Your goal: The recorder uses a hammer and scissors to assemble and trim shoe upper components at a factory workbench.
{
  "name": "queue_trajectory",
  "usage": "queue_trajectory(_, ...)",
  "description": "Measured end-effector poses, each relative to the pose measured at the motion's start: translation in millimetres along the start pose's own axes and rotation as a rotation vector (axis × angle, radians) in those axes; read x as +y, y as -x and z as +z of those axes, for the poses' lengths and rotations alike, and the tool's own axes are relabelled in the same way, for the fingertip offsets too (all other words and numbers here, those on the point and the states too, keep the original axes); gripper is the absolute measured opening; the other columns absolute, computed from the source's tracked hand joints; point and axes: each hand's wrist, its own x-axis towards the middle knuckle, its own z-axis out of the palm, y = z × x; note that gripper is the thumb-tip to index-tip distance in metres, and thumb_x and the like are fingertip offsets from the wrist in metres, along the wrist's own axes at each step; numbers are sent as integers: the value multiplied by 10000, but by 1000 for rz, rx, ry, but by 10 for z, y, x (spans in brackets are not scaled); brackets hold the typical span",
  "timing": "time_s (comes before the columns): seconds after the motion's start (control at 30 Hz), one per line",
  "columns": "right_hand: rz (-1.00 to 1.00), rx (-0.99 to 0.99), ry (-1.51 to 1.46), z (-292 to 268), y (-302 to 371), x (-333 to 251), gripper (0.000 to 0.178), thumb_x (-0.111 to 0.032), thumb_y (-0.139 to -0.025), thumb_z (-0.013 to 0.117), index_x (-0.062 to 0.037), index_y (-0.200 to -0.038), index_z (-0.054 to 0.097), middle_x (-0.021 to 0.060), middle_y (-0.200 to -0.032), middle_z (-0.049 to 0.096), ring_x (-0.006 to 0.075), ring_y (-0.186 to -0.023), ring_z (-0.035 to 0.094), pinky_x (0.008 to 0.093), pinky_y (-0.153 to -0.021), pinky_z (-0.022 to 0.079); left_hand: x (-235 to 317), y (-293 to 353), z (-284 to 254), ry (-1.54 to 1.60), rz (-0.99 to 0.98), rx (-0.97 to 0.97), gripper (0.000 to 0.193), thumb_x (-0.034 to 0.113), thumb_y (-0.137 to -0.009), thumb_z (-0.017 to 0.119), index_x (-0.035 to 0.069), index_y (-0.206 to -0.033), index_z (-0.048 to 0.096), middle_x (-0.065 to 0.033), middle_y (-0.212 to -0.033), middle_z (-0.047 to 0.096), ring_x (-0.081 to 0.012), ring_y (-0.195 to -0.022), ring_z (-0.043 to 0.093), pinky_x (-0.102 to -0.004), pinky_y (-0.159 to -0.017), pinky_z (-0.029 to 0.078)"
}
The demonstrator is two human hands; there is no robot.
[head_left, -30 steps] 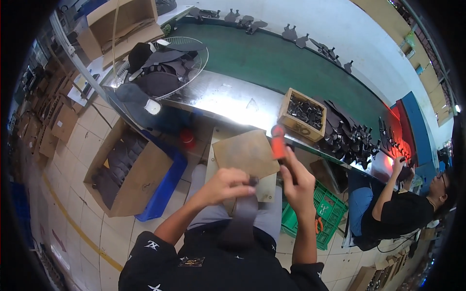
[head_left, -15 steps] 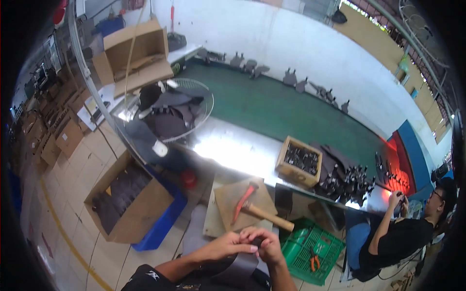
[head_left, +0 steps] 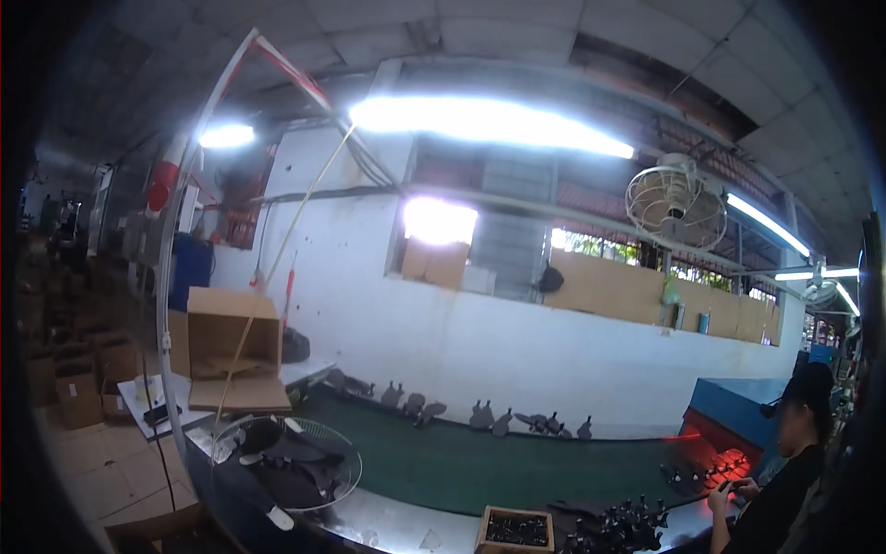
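Note:
Neither my left hand nor my right hand shows in the head view, which is tilted up toward the wall and ceiling. Low in the picture, a wooden box [head_left: 483, 534] full of small dark parts stands on the bench's metal edge. To its right lies a heap of dark pieces with black knobbed ends [head_left: 616, 528]. A white wire basket [head_left: 358, 473] on the left holds dark flat pieces. Between them runs a green conveyor belt [head_left: 443, 473], with similar dark pieces leaning along its far edge.
At right, a co-worker [head_left: 784, 499] handles something small and dark near a blue machine [head_left: 738, 402] glowing red. An open cardboard box [head_left: 235, 332] stands at left, behind a pale upright pole [head_left: 164, 332]. A caged fan [head_left: 676, 208] hangs high on the right.
The view has swung upward, so the belt and basket sit lower. Both my hands, the hammer, the work block and the green crate have left the picture.

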Motion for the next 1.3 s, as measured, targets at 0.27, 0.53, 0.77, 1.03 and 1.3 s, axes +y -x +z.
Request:
queue_trajectory(0.27, -72, 16, 24, -106, -235, 16, 283, -264, -936, 655, 7, -1016, 645, 123, -1107, 635, 232, -1024, 612, 348, -891, 469, 134, -257, -281, -66, 25, -39, 353, 351, -887, 646, 28, -1013, 716, -114, -1047, 679, -217, -996, 611, -370, -920, 448)
queue_trajectory(0.53, -91, 7, 19, -143, -258, 2, 288, -269, -934, 657, 7, -1016, 645, 124, -1109, 635, 236, -1031, 610, 352, -892, 469, 100, -326, -351, -81, 21, -47, 365, 356, -891, 650, 34, -1059, 694, -121, -1085, 664, -224, -1016, 604, -378, -938, 438)
queue_trajectory(0.77, -112, -3, 25, -196, -285, -57, 292, -273, -933, 658, 7, -1016, 645, 125, -1112, 636, 239, -1037, 609, 355, -893, 468, 118, -362, -350, -96, 30, -57, 381, 360, -894, 653, 40, -1100, 676, -126, -1118, 650, -230, -1033, 598, -385, -954, 429)
queue_trajectory(1.03, -126, 11, 13, -193, -268, -158, 297, -278, -931, 659, 7, -1015, 646, 125, -1115, 636, 242, -1044, 608, 359, -894, 468, 144, -383, -337, -113, 9, -82, 404, 365, -897, 657, 46, -1146, 654, -133, -1156, 634, -237, -1053, 591, -393, -973, 419)
queue_trajectory(1.3, -105, 37, -26, -61, -130, -242, 301, -282, -930, 661, 7, -1015, 646, 126, -1118, 636, 246, -1052, 606, 363, -895, 468, 81, -279, -274, -102, -49, -106, 432, 370, -901, 660, 53, -1192, 633, -139, -1194, 619, -244, -1073, 584, -400, -991, 409)
